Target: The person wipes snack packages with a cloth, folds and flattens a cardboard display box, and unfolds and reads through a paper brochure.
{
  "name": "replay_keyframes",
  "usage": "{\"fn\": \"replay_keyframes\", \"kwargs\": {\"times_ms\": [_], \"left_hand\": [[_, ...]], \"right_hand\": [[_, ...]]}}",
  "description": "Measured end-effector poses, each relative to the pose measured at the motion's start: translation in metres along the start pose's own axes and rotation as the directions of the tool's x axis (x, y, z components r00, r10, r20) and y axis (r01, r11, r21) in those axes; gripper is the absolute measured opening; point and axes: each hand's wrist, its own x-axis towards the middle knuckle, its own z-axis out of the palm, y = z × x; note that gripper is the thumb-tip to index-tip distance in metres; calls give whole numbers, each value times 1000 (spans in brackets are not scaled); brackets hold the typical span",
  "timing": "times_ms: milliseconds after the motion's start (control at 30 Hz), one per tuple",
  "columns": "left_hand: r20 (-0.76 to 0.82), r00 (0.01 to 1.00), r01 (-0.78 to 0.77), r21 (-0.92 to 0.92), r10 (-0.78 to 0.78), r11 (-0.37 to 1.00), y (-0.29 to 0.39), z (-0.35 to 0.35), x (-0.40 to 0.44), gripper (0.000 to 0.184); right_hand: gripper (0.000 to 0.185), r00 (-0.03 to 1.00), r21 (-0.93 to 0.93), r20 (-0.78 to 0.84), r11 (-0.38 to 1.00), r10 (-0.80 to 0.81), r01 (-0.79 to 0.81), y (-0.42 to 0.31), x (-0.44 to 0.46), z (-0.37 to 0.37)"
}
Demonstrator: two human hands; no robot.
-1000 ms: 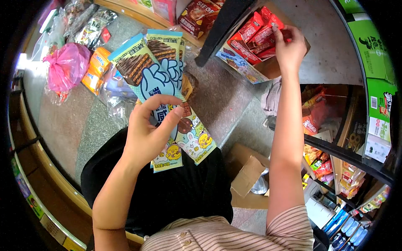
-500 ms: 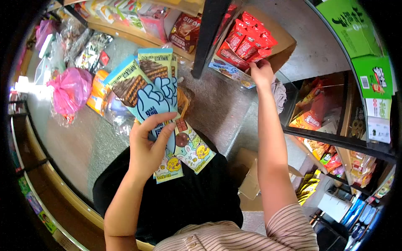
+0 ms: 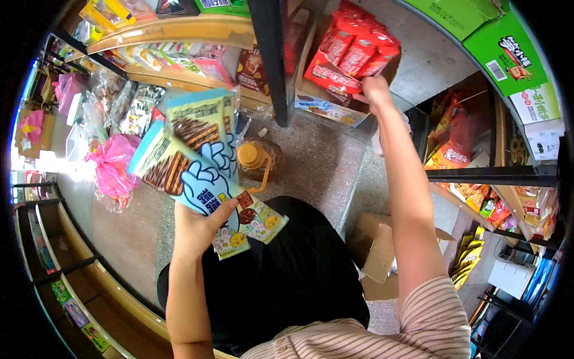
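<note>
My left hand (image 3: 196, 230) is closed on several blue-and-yellow snack packets (image 3: 200, 173), spread like a fan above my lap, with the thumb across their front. Pictures of chocolate-coated sticks and cartoon animals are printed on them. At the upper right, my right hand (image 3: 376, 93) grips the near right corner of a red display box (image 3: 330, 76). Upright red snack packets (image 3: 357, 54) fill that box. It sits in the mouth of an open cardboard carton (image 3: 329, 111) with a blue-and-white printed front. Some fingertips of my right hand are hidden behind the box's corner.
A black shelf post (image 3: 269, 60) rises left of the carton. On the floor stands a jug with a yellow cap (image 3: 250, 157), near a pink plastic bag (image 3: 113, 161). An opened cardboard box (image 3: 379, 254) lies by my right leg. Green cartons (image 3: 505, 57) line the right side.
The view has shifted, bringing the jug into sight. My right hand stays at the red box, which now sits more squarely in the carton. My left hand still holds the fanned packets, slightly lower.
</note>
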Motion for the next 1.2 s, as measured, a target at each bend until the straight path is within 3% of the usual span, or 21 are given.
{"fn": "replay_keyframes", "kwargs": {"times_ms": [67, 133, 200, 267, 333, 400, 433, 467, 500, 567, 667, 733, 800, 867, 933, 1067, 1133, 1200], "left_hand": [[93, 996, 13, 21, -15, 1000, 1, -1, 5, 37], [242, 968, -88, 108, 59, 990, 2, 4, 9, 40], [364, 920, -172, 44, 145, 984, 10, 31, 17, 40], [528, 847, -133, 106, 57, 985, 21, 66, 36, 51], [553, 833, -234, 317, 21, 919, -16, 108, 77, 50], [590, 784, -567, 556, 192, 608, -40, 155, 117, 50], [601, 784, -578, 613, 157, 539, -36, 172, 125, 48], [609, 784, -587, 666, 120, 460, -33, 186, 132, 46], [611, 782, -591, 663, 125, 459, -31, 197, 140, 46], [675, 738, -651, 715, -11, 255, -34, 214, 153, 44], [700, 714, -684, 703, -17, 194, -52, 226, 165, 37], [761, 648, -762, 648, 36, 12, -33, 224, 142, 30], [783, 618, -768, 620, -66, 162, 6, 211, 103, 28], [855, 507, -852, 478, 108, 213, 27, 185, 54, 29], [860, 476, -860, 414, 182, 298, 43, 154, 11, 30], [852, 521, -809, 514, -56, 285, 90, 91, -45, 26], [808, 588, -769, 572, -35, 285, 94, 57, -60, 36], [708, 705, -693, 698, -32, 181, 102, 29, -72, 46]], "right_hand": [[30, 998, 25, 59, 1000, 5, -7, -25, -32, -23], [30, 996, 0, 88, 1000, -12, 12, -34, -64, -61], [33, 998, -81, 63, 997, -8, 13, -41, -103, -95], [34, 996, -161, 13, 984, 84, -81, -43, -142, -126], [34, 993, -142, -12, 982, 121, -121, -9, -163, -173], [34, 979, -134, -132, 976, 154, -172, -5, -199, -193], [34, 961, -88, -167, 968, 219, -236, 7, -212, -209], [34, 972, -103, -152, 975, 180, -197, 22, -226, -227], [37, 952, -76, -229, 972, 201, -224, 26, -243, -231], [36, 934, -19, -249, 963, 256, -269, 38, -268, -241], [36, 912, 23, -268, 949, 310, -316, 43, -288, -244], [32, 901, 57, -285, 944, 327, -324, 50, -289, -245], [31, 876, 59, -333, 935, 348, -349, 62, -285, -249], [31, 863, 117, -349, 931, 364, -346, 71, -279, -251], [30, 875, 105, -292, 922, 387, -373, 74, -272, -257], [28, 921, 39, -200, 942, 334, -333, 58, -244, -238], [28, 930, 19, -148, 941, 336, -337, 36, -223, -211], [27, 975, -77, -4, 972, 222, -221, 39, -194, -189]]}}
